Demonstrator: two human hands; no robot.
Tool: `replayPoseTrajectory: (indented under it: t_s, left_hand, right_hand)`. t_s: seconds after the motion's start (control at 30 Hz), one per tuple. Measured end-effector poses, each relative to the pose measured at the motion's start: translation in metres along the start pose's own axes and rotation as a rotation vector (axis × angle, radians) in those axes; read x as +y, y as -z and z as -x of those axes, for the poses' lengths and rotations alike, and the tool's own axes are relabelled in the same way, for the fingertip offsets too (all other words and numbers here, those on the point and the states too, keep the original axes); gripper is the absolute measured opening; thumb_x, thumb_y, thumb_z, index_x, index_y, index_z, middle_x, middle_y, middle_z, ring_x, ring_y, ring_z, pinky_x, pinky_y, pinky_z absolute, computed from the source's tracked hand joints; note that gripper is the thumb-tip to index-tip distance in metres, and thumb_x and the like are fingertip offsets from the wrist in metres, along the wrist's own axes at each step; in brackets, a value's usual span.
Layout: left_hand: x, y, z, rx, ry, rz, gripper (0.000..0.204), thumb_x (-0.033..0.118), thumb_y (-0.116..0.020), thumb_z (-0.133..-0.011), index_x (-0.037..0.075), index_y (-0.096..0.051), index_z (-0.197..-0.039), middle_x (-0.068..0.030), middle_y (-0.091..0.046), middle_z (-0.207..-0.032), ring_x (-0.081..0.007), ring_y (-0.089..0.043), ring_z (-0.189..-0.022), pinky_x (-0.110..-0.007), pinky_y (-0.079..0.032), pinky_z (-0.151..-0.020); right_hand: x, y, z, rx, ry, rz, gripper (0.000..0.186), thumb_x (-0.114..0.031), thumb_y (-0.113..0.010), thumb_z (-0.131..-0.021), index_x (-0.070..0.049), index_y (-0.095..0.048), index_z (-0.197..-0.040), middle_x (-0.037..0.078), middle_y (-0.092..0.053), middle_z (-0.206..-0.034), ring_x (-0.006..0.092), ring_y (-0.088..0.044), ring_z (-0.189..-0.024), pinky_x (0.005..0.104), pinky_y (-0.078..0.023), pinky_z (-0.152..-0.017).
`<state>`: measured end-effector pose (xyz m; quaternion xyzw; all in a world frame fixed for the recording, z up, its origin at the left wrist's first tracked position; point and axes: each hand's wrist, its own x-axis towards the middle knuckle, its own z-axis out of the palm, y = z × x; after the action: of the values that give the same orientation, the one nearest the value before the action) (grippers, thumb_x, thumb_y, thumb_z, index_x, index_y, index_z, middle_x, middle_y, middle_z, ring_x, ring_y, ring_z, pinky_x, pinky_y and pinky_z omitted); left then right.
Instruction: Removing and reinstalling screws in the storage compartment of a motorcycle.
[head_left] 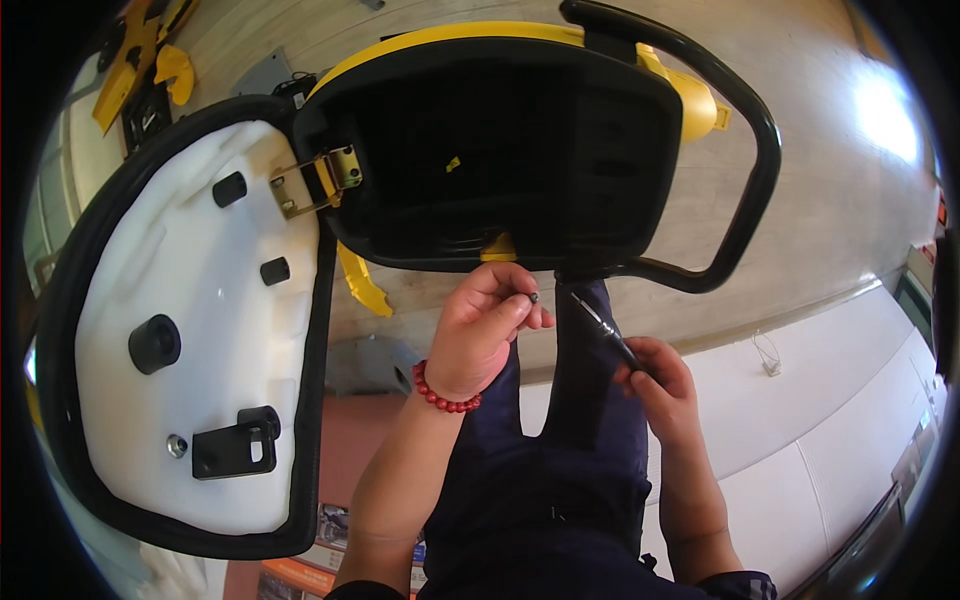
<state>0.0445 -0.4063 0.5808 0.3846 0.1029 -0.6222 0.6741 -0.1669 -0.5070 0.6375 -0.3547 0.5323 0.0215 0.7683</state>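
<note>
My left hand, with a red bead bracelet at the wrist, pinches a small dark screw-like piece between thumb and forefinger. It is just in front of the near rim of a black storage bin under a raised seat. My right hand grips a screwdriver by its dark handle. The shaft points up and left toward my left hand, apart from the small piece. The seat is swung open to the left, its white underside showing, joined to the bin by a metal hinge.
A black grab bar curves round the bin's right side beside yellow bodywork. Loose yellow panels lie at the far left, and another yellow piece is near the hinge. At right, a white surface carries a small clear item.
</note>
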Motion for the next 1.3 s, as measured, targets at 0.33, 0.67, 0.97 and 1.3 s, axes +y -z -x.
replayPoseTrajectory:
  t_s: [0.33,0.67,0.97,1.3]
  left_hand:
    - [0.003,0.010,0.003,-0.005,-0.061,0.034,0.018,-0.003,-0.045,-0.084,0.004,-0.050,-0.099,-0.0062,-0.052,-0.092,-0.0126,-0.053,-0.077,-0.034,-0.048,-0.079]
    - [0.014,0.022,0.006,-0.019,-0.113,0.281,0.019,-0.003,-0.044,-0.086,0.006,-0.050,-0.102,-0.0057,-0.056,-0.091,-0.0113,-0.055,-0.075,-0.034,-0.049,-0.080]
    - [0.020,0.030,0.011,-0.029,-0.152,0.311,0.024,0.000,-0.051,-0.083,0.011,-0.051,-0.105,-0.0023,-0.054,-0.092,-0.0113,-0.051,-0.076,-0.031,-0.046,-0.076]
    - [0.024,0.034,0.010,-0.061,-0.165,0.348,0.028,-0.002,-0.053,-0.081,0.009,-0.050,-0.106,-0.0034,-0.054,-0.095,-0.0117,-0.052,-0.076,-0.030,-0.046,-0.076]
  right_hand:
    - [0.007,-0.006,-0.003,-0.006,0.001,0.033,0.033,-0.001,-0.049,-0.084,0.003,-0.048,-0.117,0.006,-0.057,-0.086,0.0085,-0.048,-0.072,0.0209,-0.040,-0.066]
    - [0.011,-0.012,-0.007,-0.039,-0.008,0.016,0.033,-0.002,-0.049,-0.084,0.003,-0.047,-0.117,0.006,-0.057,-0.086,0.0086,-0.047,-0.072,0.0209,-0.040,-0.066]
    - [0.012,-0.020,-0.009,-0.049,-0.017,0.011,0.033,-0.002,-0.050,-0.084,0.003,-0.047,-0.117,0.006,-0.057,-0.086,0.0090,-0.048,-0.073,0.0213,-0.040,-0.067]
    - [0.009,-0.024,-0.012,-0.053,-0.017,0.000,0.033,-0.003,-0.050,-0.084,0.003,-0.048,-0.117,0.006,-0.057,-0.087,0.0086,-0.048,-0.073,0.0206,-0.040,-0.067]
